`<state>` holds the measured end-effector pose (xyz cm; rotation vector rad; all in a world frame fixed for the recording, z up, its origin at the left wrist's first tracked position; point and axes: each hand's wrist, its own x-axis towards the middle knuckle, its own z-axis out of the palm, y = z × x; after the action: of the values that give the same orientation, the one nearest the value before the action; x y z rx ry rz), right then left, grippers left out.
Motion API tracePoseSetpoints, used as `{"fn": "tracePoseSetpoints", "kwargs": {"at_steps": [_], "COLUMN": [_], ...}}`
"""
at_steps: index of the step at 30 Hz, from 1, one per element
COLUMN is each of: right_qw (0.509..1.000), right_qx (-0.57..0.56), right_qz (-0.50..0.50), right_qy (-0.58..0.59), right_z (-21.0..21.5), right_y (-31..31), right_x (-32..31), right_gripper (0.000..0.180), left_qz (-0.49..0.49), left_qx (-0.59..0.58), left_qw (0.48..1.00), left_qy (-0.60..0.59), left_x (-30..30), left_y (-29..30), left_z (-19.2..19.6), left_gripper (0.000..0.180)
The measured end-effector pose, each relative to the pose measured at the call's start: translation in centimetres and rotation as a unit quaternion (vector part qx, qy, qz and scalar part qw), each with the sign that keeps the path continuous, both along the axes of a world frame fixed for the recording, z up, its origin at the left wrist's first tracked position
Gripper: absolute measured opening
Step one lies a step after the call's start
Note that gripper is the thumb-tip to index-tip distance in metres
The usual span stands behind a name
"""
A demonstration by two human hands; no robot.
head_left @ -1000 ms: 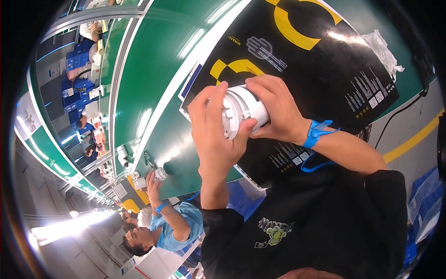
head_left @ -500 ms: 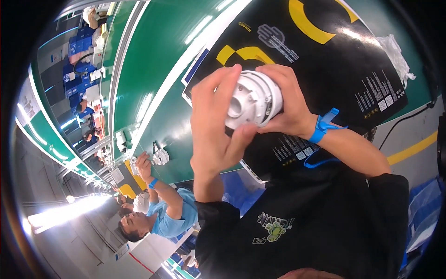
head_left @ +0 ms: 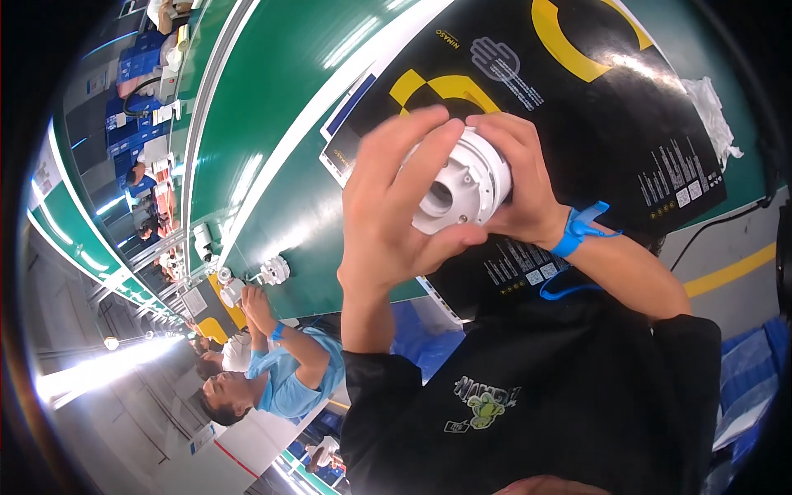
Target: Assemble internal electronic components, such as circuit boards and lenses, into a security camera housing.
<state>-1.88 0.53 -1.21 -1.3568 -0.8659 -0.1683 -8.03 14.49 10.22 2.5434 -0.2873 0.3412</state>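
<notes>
Left grip [head_left: 379, 213] + right grip [head_left: 530, 186] | clamped on ringed, round-holed white cylinder [head_left: 470, 183] | glossy black mat [head_left: 590, 124]

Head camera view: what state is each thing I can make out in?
White part: held, central hole uncovered
Left hand: curled around the white part
Right hand: gripping the white part's other side
Blue wristband: worn on the right wrist
Black mat: spread on the green table
White wrapping: crumpled
Ceiling light: lit
</notes>
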Motion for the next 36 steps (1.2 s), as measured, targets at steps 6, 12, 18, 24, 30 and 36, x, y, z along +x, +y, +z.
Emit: {"fn": "tracePoseSetpoints", "kwargs": {"at_steps": [6,12,18,24,30,36], "right_qw": [0.994,0.995,0.987,0.989,0.994,0.995], "right_qx": [-0.02,-0.097,-0.106,-0.083,-0.088,-0.077], "right_qz": [-0.094,0.008,0.119,0.124,0.071,0.048], "right_qy": [-0.054,-0.035,-0.023,0.014,-0.007,-0.029], "right_z": [0.2,0.0,0.1,-0.5,-0.6,-0.7], "right_y": [-0.1,-1.5,-2.8,-2.7,-2.7,-2.9], "right_x": [0.1,0.0,1.9,1.7,1.6,1.6], "right_gripper": [0.083,0.08,0.07,0.073,0.072,0.072], "left_qz": [0.162,0.117,0.105,0.126,0.143,0.159], "left_qx": [-0.092,-0.099,-0.16,-0.015,0.007,0.03], "left_qw": [0.981,0.985,0.967,0.987,0.987,0.987], "left_qy": [-0.06,-0.078,-0.167,-0.101,-0.074,-0.018], "left_x": [-2.8,-4.3,-4.7,-5.0,-4.0,-4.8], "left_y": [-2.9,-2.7,-4.5,-4.6,-4.8,-5.1], "left_z": [-2.3,-3.6,-5.1,-2.1,-0.5,0.5], "left_gripper": [0.097,0.079,0.08,0.07,0.065,0.052]}}
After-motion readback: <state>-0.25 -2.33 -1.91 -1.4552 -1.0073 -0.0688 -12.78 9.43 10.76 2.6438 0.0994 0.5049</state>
